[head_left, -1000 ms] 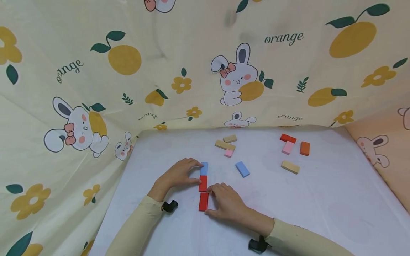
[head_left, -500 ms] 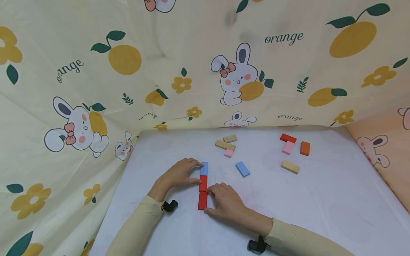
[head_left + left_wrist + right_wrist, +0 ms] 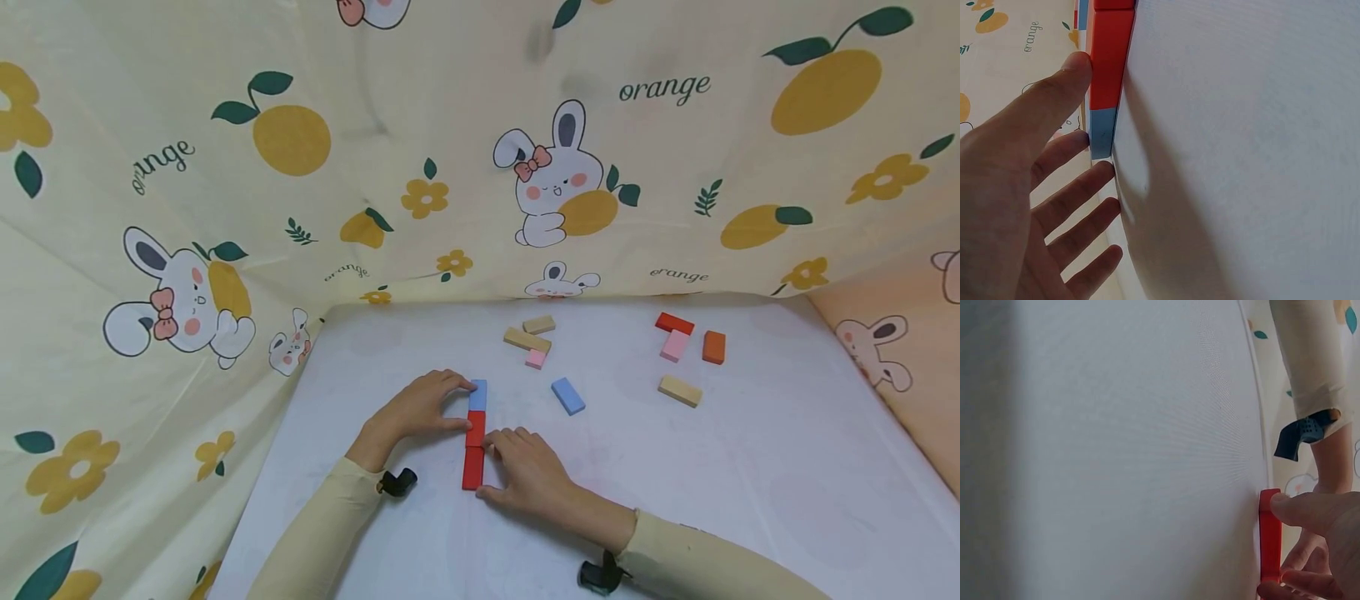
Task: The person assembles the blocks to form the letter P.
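In the head view, a blue block (image 3: 477, 395), a red block (image 3: 476, 427) and a nearer red block (image 3: 473, 468) lie end to end in a line on the table. My left hand (image 3: 422, 408) is at the line's left side. Its thumb touches the middle red block (image 3: 1110, 59) and its index fingertip meets the blue block (image 3: 1103, 132); the other fingers are spread. From the right, my right hand (image 3: 534, 475) holds the nearer red block (image 3: 1270, 540) lengthwise, thumb at its near end and fingertips by the joint with the middle block.
A loose blue block (image 3: 567, 397) lies right of the line. Farther back are tan blocks (image 3: 527, 340) with a small pink block (image 3: 536, 358). At the back right are a red block (image 3: 674, 323), a pink block (image 3: 674, 346), an orange block (image 3: 714, 347) and a tan block (image 3: 680, 391).
My right hand has slid the nearer red block slightly away from me and left, closing the thin gap to the middle red block. The left hand has stayed in place.
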`<state>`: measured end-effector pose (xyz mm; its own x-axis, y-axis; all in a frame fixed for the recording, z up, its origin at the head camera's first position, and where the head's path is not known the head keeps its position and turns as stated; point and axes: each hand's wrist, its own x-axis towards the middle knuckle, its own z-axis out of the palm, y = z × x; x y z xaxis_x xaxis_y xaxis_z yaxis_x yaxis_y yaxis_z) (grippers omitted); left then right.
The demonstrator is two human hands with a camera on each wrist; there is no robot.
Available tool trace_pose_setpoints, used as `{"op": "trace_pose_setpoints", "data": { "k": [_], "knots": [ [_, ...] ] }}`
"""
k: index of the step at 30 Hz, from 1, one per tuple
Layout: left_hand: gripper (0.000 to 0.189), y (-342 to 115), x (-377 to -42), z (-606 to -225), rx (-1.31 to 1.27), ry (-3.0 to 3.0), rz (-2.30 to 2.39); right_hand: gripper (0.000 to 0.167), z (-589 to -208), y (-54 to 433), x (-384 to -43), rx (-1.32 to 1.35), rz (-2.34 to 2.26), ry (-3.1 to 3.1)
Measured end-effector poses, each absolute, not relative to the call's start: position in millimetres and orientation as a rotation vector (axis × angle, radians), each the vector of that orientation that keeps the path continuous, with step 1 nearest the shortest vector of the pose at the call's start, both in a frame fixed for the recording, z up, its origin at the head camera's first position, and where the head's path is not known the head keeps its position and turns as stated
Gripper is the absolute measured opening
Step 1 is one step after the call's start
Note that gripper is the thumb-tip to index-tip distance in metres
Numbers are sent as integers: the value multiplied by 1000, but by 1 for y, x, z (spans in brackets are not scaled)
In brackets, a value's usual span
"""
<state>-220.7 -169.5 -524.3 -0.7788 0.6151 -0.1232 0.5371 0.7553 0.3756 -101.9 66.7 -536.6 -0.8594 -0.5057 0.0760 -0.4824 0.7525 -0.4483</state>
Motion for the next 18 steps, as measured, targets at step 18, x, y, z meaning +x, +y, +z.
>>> {"op": "trace_pose_setpoints", "data": {
  "k": [18],
  "knots": [
    [65,-169,-220,-524,906,2717,473,63,-538,67,-104,-830,-712,2891]
  ]
}}
